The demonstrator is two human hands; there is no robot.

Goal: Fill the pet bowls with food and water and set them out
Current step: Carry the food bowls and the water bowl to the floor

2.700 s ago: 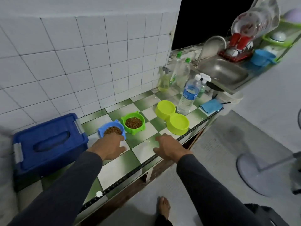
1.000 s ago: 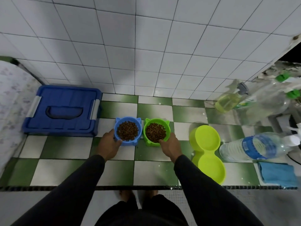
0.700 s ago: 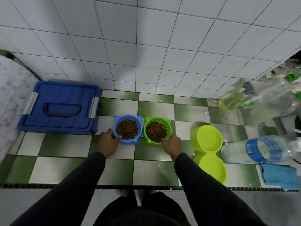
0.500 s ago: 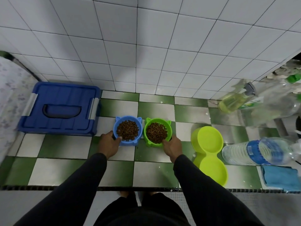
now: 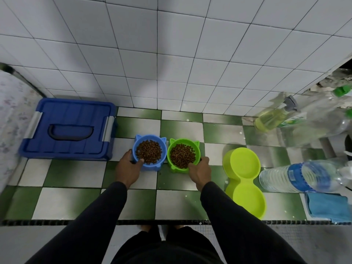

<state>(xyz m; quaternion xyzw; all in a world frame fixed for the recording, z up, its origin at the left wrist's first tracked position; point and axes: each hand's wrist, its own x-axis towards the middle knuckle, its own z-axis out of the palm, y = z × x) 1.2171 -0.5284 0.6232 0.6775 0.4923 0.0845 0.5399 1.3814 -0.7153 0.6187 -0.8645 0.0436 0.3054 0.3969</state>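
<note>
While both bowls sat on the checked counter [image 5: 76, 202], the left hand [image 5: 128, 170] gripped the near rim of the blue bowl [image 5: 149, 151], thumb hooked over the edge and fingers curled round the outside. The right hand [image 5: 200, 171] held the green bowl [image 5: 183, 155] the same way. Each bowl carried a heap of brown kibble and stood upright, the two just beside each other, near the blue lidded box [image 5: 68, 128].

Judged from this layout, the food step was complete and the carry-out step was in hand. The yellow-green double dish [image 5: 244, 181] to the right looked empty, with the water bottle [image 5: 304, 177] lying just beside it and a blue cloth [image 5: 326, 205] near the counter's edge, so the water was apparently not yet poured. The next move called for a level lift of both bowls, since the kibble was piled high enough that a tilt could spill it.
</note>
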